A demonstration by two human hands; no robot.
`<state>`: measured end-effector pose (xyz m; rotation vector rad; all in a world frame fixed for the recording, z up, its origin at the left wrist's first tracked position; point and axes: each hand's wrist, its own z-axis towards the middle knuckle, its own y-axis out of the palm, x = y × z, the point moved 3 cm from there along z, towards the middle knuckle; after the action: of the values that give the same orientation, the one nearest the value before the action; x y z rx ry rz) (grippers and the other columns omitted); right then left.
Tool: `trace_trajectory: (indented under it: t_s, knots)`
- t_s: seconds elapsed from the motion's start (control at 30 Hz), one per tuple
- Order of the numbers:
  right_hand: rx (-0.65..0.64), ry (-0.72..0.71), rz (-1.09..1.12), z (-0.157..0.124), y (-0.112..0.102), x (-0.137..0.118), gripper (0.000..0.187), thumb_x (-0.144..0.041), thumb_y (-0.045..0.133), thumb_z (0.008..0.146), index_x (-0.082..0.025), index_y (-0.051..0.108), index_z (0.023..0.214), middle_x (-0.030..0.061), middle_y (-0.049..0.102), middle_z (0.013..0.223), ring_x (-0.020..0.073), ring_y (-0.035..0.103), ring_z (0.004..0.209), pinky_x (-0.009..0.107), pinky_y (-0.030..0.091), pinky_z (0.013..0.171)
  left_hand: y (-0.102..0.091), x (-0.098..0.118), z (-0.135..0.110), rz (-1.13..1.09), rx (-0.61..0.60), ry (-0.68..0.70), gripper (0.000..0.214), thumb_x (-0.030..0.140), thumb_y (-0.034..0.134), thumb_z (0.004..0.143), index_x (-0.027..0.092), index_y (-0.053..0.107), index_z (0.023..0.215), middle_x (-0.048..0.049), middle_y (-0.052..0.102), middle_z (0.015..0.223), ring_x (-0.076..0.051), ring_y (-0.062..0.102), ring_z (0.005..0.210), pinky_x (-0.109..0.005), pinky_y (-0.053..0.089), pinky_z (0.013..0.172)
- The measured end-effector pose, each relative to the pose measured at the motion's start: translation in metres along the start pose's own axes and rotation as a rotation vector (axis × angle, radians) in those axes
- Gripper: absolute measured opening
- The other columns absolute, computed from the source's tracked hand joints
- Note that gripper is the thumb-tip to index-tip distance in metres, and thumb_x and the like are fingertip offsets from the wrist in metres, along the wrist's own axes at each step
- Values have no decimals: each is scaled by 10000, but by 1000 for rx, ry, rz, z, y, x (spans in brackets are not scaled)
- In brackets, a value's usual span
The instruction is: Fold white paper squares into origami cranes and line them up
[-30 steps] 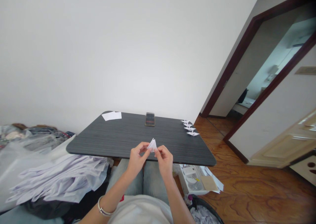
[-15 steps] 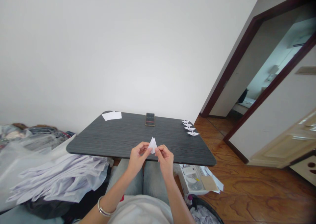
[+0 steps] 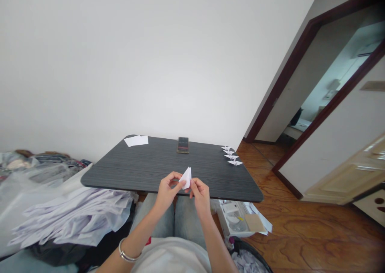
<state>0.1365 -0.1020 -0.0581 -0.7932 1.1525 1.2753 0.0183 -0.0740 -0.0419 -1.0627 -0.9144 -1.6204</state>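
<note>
A small folded piece of white paper (image 3: 185,178), narrow and pointed at the top, stands up between my hands above the front edge of the dark grey wood-grain table (image 3: 150,164). My left hand (image 3: 167,191) pinches its left side. My right hand (image 3: 200,197) holds its lower right side between fingertips and thumb. Both hands are over the table's edge, above my jeans-clad knees (image 3: 159,221). A smartphone (image 3: 183,144) lies at the far edge, a flat white paper sheet (image 3: 136,141) lies at the far left corner, and several folded paper cranes (image 3: 231,155) stand in a row at the right end.
A heap of white sheets and plastic (image 3: 75,217) lies left of the table. An open box of small items (image 3: 240,221) sits low at the right, above a bin of paper scraps (image 3: 248,263). Wooden floor and a doorway (image 3: 327,88) lie to the right.
The folded paper has tilted slightly, its tip leaning further right. My right hand has shifted a little to the right and lower. The table items have not moved.
</note>
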Motion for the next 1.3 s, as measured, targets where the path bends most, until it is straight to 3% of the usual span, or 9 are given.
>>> trace_trajectory:
  t_s: [0.1,0.3,0.87,0.97,1.07,1.3]
  knots:
    - [-2,0,5,0,1,0,320,-418,468,804,-146,588,686,-13,533,507,74,408,397,182,288,363,-1,0,-1,16,12,6,149,265,636,688,135,563,689,-4,573,681,-123,536,648,-219,423,628]
    - [-27,19,5,-1,3,-1,219,-362,592,724,-144,604,740,-5,554,543,98,482,471,179,293,380,0,-3,-1,-24,39,-33,181,272,655,666,133,539,656,19,544,604,-98,504,573,-198,392,566]
    - [8,5,-45,-1,1,-2,239,-354,527,778,-146,569,667,0,563,522,86,472,438,176,304,382,1,1,-1,-117,78,-82,199,283,634,675,145,502,732,26,567,572,-88,525,501,-191,415,496]
    - [50,-39,-17,-2,1,-5,188,-332,533,779,-157,562,842,-8,559,583,95,500,465,176,319,382,1,2,-1,-102,75,-60,209,278,627,683,143,527,807,26,565,569,-95,533,510,-197,423,505]
    - [87,-102,-5,-2,1,-9,298,-280,571,754,-189,498,1029,7,568,743,112,553,559,182,364,412,1,3,-1,-91,71,-44,209,274,618,694,136,562,841,22,568,576,-96,540,522,-197,429,511]
    - [69,-118,-47,-4,1,-10,231,-202,614,718,-174,545,937,27,595,800,119,558,621,217,426,523,1,0,-1,-135,73,-77,241,277,630,680,131,595,868,20,581,612,-86,531,473,-199,452,450]
